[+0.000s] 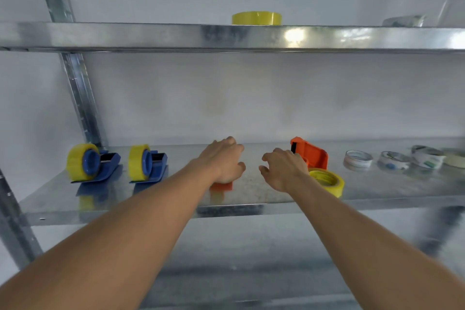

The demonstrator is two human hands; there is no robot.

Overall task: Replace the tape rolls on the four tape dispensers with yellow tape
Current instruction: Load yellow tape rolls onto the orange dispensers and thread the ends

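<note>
Two blue tape dispensers (pixel 97 163) (pixel 151 163) stand at the left of the metal shelf (pixel 151 206), each loaded with a yellow roll. My left hand (pixel 224 158) rests over an orange dispenser (pixel 221 186), of which only the base shows; whether it grips it is unclear. My right hand (pixel 283 167) hovers with fingers spread beside another orange dispenser (pixel 312 153), which holds no roll. A yellow tape roll (pixel 327 181) lies flat on the shelf just right of that hand. One more yellow roll (pixel 256 17) sits on the upper shelf (pixel 125 35).
Several used clear and white tape rolls (pixel 357 160) lie in a row at the right end of the shelf. A slotted metal upright (pixel 78 88) rises at the left. The white wall closes the back.
</note>
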